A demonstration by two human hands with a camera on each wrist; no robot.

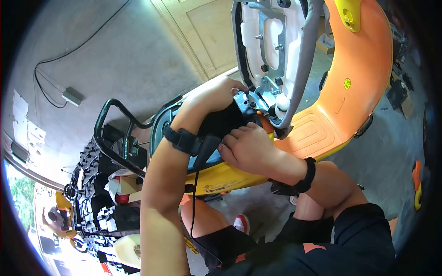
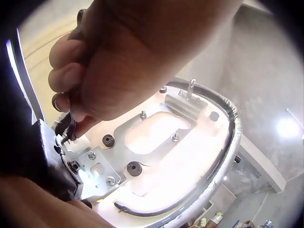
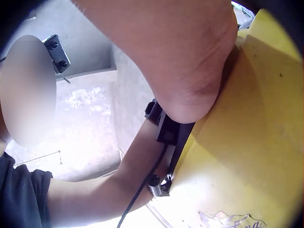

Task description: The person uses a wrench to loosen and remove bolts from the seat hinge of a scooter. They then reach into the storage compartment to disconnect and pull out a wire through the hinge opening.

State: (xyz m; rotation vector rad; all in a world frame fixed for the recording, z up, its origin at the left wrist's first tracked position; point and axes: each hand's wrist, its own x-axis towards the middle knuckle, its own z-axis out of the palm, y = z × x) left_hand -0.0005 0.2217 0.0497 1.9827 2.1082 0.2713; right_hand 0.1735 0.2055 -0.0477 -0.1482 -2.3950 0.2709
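Note:
The raised seat (image 1: 274, 50) of a yellow and orange scooter shows its white underside, with metal hinge parts (image 1: 264, 94) at its lower end. Beside the hinge, my left hand (image 1: 216, 94) has its fingers curled round a slim dark piece (image 2: 71, 124), mostly hidden by the palm; its kind cannot be told. My right hand (image 1: 251, 147) is bent at the edge of a black panel (image 1: 223, 120), fingers curled over it and thumb lower. In the left wrist view, bolts and black rubber stops (image 2: 134, 168) dot the seat underside.
A black rear rail (image 1: 108, 133) sticks out to the left of the scooter. The orange footboard (image 1: 308, 131) lies to the right. A thin cable (image 1: 192, 216) hangs from the left wrist strap. Several dark parts and boxes (image 1: 122, 186) stand on the left.

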